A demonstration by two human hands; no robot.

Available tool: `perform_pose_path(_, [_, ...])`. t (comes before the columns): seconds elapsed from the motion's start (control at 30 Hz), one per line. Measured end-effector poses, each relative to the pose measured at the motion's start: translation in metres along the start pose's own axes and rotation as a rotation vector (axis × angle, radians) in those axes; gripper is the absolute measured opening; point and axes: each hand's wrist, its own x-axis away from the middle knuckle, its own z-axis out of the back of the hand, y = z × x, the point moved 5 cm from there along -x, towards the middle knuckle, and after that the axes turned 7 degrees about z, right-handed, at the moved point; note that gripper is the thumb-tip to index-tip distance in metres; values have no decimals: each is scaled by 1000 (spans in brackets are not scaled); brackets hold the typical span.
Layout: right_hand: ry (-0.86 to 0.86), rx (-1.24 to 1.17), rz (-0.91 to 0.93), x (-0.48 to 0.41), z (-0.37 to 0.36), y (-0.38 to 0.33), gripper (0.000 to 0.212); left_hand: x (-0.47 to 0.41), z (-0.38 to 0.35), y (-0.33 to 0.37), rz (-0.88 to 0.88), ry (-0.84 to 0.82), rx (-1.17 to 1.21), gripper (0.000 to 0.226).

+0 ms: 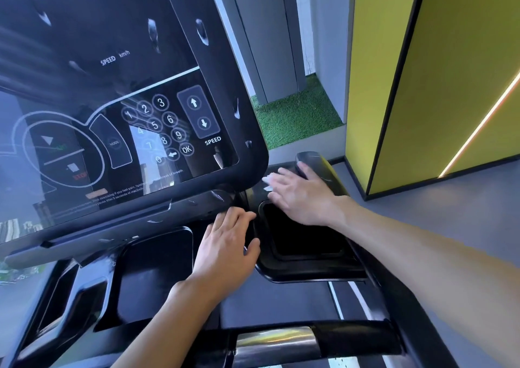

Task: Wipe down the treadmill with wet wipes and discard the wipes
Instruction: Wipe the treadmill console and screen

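In the head view, a white wet wipe (268, 181) is pressed flat under the spread fingers of the right hand (301, 196), on the black housing at the right end of the treadmill (295, 272) console, just beyond the far rim of the right cup holder (304, 238) and beside the base of the handgrip (312, 165). Only the wipe's edge is seen past the fingertips; it is judged to be held open-palmed so that a broad patch is wiped. The left hand (225, 246) is laid empty and loosely open on the ridge between the two recesses, probably for bracing. The control panel (157, 131) stands above, near the hands. No bin is seen.
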Motion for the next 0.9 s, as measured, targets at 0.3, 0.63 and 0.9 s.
perform_pose_path(0.3, [-88, 114, -160, -21, 7, 11, 59, 0, -1, 2, 11, -7, -4, 46])
perform_pose_path(0.63, [200, 98, 38, 13, -10, -1, 49, 2, 0, 1, 21, -5, 5, 47])
perform_pose_path(0.9, [266, 70, -125, 15, 9, 9, 29, 2, 0, 1, 33, -5, 33, 48])
